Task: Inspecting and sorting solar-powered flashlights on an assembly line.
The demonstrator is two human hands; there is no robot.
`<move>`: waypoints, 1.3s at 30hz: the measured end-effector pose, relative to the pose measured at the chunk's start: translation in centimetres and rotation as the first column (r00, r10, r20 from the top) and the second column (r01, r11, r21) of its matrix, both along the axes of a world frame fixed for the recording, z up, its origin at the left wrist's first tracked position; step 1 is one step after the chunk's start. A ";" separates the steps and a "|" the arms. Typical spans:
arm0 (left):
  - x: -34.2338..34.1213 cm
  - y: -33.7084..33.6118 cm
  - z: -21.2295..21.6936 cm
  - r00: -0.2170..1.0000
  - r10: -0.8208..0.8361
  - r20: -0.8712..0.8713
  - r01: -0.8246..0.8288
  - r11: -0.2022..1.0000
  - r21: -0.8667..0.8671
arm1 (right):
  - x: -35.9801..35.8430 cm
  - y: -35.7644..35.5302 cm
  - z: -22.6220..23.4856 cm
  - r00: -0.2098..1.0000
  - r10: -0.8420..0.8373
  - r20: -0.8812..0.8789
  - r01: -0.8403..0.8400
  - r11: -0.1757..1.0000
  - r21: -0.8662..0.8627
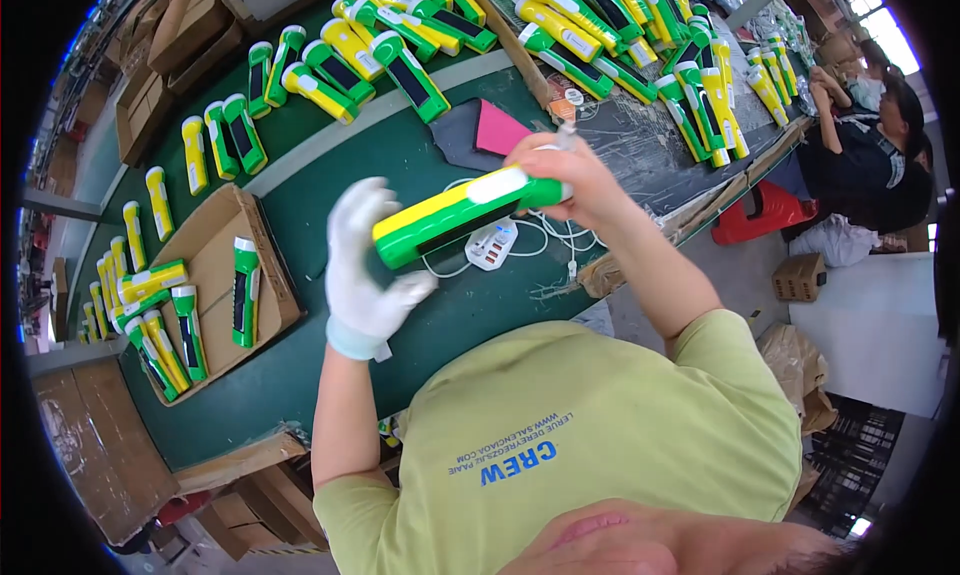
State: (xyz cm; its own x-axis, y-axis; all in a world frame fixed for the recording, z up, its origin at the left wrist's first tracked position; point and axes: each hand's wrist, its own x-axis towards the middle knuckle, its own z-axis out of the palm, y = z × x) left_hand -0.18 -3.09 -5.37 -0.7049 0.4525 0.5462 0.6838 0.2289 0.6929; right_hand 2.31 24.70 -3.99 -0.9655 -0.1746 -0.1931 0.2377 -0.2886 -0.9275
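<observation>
A green and yellow flashlight (455,215) with a dark panel along its side is held over the green tabletop. My bare right hand (590,180) grips its right end. A small pale tip sticks up by those fingers; what it is I cannot make out. My left hand (360,275), in a white glove, stands at the flashlight's other end with thumb and fingers spread apart; it seems clear of the flashlight. Below the flashlight lies a white multi-port charger (492,245) with white cables (572,243). Behind it rests a black and pink flat piece (500,130).
At the left, a cardboard tray (283,280) holds several flashlights, with more standing beyond it. Many others lie piled on the far belt (440,35) and the dark right-hand table (630,125). Another person (860,155) sits at the right near a red stool (760,215).
</observation>
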 end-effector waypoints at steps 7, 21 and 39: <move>-0.8 1.3 -1.5 0.422 -0.157 0.893 -0.311 0.900 0.306 | 1.2 -1.9 -0.7 0.917 0.026 -0.399 0.064 0.975 0.211; -0.9 5.7 -2.8 0.487 -0.186 0.853 -0.219 0.920 0.326 | 0.2 -2.0 0.1 0.890 -0.103 -0.443 0.239 0.935 0.262; 0.5 4.8 -3.6 0.489 -0.271 0.829 -0.355 0.806 0.473 | 2.0 -7.0 -1.8 0.410 0.558 -0.721 0.564 0.467 0.681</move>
